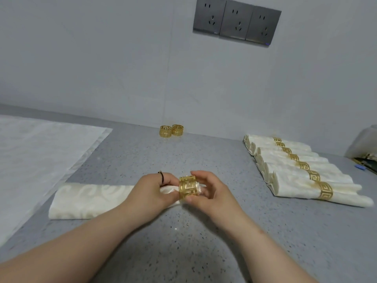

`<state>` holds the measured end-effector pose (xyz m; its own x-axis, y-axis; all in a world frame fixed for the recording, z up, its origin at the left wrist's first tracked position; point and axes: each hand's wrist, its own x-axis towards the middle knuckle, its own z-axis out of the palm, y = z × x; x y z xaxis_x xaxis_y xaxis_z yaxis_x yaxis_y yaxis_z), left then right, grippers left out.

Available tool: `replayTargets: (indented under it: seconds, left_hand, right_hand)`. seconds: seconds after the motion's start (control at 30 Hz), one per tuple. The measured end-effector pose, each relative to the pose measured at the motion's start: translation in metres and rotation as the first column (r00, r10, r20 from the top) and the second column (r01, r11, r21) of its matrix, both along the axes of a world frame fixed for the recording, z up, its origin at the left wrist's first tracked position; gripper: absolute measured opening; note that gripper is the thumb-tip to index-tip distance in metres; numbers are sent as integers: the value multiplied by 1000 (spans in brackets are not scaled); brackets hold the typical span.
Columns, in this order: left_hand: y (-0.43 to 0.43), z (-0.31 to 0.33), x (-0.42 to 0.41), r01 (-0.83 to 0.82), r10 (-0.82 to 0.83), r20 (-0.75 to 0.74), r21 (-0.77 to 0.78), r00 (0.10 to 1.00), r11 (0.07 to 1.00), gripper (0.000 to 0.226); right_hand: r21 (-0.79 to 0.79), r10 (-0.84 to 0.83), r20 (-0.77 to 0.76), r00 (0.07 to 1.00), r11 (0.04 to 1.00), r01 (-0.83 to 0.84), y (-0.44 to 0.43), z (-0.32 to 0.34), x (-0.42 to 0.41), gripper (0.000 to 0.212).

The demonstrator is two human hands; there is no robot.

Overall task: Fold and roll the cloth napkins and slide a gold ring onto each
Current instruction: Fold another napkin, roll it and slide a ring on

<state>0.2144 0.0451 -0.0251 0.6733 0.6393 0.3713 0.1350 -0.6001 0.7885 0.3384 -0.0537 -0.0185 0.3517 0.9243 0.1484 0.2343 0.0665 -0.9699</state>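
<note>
A rolled cream napkin [87, 200] lies across the grey counter [183, 242], its left end free. My left hand [151, 193] pinches its right end. My right hand [206, 193] holds a gold ring [188, 187] with a key-pattern cutout around that end; a little white cloth shows through the ring on its right side. Two spare gold rings [171, 130] stand near the back wall. Several rolled napkins with rings [302, 170] lie in a row at the right.
Flat white cloth [34, 160] covers the counter's left side. A translucent bag [365, 148] with dark items sits at the far right edge. Three grey wall sockets [236, 21] are mounted above.
</note>
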Motion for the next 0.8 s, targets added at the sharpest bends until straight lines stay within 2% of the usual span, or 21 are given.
replayTargets:
  seconds: [0.1,0.17,0.3,0.37,0.43,0.5,0.57,0.6,0.73,0.8]
  left_hand:
    - [2,0,2,-3,6,42,-71,999,997,35]
    - [2,-1,3,52,-51,10,-102,999,993,45]
    - [-3,-1,0,126,-122,-146,14,982,992,62]
    - [-6,1,-1,95,-71,-219,98,973,991,76]
    - [-8,2,1,39,31,-264,254,964,966,82]
    - [-8,2,2,-10,100,-253,336,962,942,66]
    - [-6,2,2,-30,124,-251,347,960,937,44]
    - [-5,2,2,-31,130,-259,358,957,933,40]
    - [-3,0,1,-17,156,-271,454,950,891,54]
    - [-2,1,1,-10,177,-304,480,936,877,48]
  right_hand:
    - [7,-11,-76,997,1000,11,2,-1,1,44]
    - [-7,-30,-94,995,1000,29,3,-2,2,44]
    - [-30,-53,-85,995,998,50,4,-7,-2,38]
    - [-25,-59,-99,993,998,57,5,-8,-3,33]
    - [-30,-60,-109,992,998,57,5,-9,-4,24]
    - [-53,-46,-153,987,998,38,5,-7,-4,9]
    - [-77,-10,-211,977,997,-7,5,-6,-2,11]
    - [-89,6,-212,977,996,-25,4,-5,-1,14]
    - [-103,-27,-129,991,995,13,4,-5,-3,21]
    - [-97,-85,-55,995,992,79,6,-6,-2,23]
